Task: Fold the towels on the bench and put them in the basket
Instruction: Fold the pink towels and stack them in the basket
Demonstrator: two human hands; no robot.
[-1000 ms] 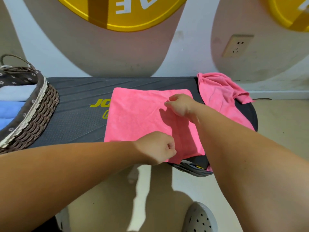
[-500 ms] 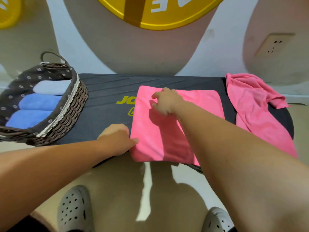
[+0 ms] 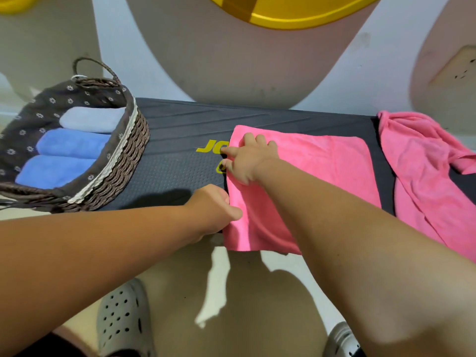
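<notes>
A pink towel (image 3: 316, 176) lies flat and partly folded on the dark bench (image 3: 175, 161), its near edge hanging over the front. My right hand (image 3: 248, 158) rests on the towel's far left corner, fingers spread over the left edge. My left hand (image 3: 215, 206) pinches the towel's near left edge, thumb on top. A second pink towel (image 3: 422, 171) lies crumpled at the bench's right end. The wicker basket (image 3: 116, 176) stands at the left end with three rolled blue towels (image 3: 69, 145) inside.
A wall rises right behind the bench, with a socket (image 3: 456, 68) at the upper right. My feet in grey perforated clogs (image 3: 123, 318) stand on the floor just below the bench's front edge.
Both hands have travelled from the towel's middle to its left edge. The left hand now pinches the near left edge and the right hand covers the far left corner. The view has swung left.
</notes>
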